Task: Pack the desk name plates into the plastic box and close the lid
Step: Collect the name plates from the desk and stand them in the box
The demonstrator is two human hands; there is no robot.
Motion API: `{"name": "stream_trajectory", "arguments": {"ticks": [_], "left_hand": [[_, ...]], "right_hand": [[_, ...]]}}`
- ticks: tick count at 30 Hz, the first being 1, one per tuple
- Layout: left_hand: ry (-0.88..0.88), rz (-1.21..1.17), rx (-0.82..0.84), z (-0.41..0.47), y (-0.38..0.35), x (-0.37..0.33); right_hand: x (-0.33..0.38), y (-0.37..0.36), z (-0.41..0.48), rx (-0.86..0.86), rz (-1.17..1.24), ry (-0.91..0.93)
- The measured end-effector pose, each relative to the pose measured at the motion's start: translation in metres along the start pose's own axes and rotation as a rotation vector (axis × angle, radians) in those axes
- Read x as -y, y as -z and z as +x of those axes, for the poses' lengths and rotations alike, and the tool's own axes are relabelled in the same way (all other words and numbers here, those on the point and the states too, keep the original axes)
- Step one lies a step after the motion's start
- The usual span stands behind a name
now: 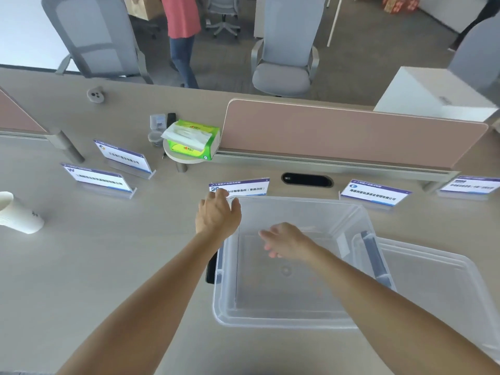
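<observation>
From the head view, the plastic box [295,322] sits open and empty on the desk near me, with its lid [438,282] lying flat just to the right of it. My left hand [217,212] is at the box's far left corner, fingers curled against the left end of the middle name plate [243,187]. I cannot tell whether they have closed on it. My right hand [286,240] hovers over the box, fingers loose, holding nothing.

Four more plates stand apart along the desk: two far left [123,158] [97,178], two far right [374,193] [469,185]. They look like clear, stiff acrylic, so probably light, smooth and slippery. I would pinch each one front and back near an end.
</observation>
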State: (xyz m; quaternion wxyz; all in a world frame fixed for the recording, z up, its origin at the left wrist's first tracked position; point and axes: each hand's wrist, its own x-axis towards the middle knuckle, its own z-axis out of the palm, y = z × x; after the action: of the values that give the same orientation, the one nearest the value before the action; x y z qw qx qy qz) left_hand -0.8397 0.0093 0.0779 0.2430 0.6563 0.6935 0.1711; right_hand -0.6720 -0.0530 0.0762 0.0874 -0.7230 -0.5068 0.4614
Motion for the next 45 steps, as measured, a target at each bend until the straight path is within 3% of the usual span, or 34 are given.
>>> {"name": "stream_trajectory", "arguments": {"ticks": [7,14,20,33,38,45], "left_hand": [[-0.227,-0.246,0.007,-0.006,-0.001,-0.061],[-0.395,-0.354,0.149,-0.042,-0.022,-0.146],[-0.599,-0.383,0.207,-0.087,-0.058,-0.223],[-0.644,-0.248,0.252,-0.203,-0.153,-0.415],[-0.669,-0.217,0.308,-0.211,-0.182,-0.449],[-0.637,-0.179,0.398,-0.169,-0.210,-0.456]], "right_hand": [[-0.020,0.078,-0.058,-0.321,0.060,0.037],[-0.070,0.130,-0.129,-0.537,0.133,0.026],[-0.128,0.169,-0.184,-0.703,0.470,0.076],[-0.340,0.275,-0.291,-0.849,0.595,0.107],[-0.387,0.316,-0.307,-0.890,0.673,0.099],[-0.416,0.364,-0.282,-0.929,0.584,0.043]]}}
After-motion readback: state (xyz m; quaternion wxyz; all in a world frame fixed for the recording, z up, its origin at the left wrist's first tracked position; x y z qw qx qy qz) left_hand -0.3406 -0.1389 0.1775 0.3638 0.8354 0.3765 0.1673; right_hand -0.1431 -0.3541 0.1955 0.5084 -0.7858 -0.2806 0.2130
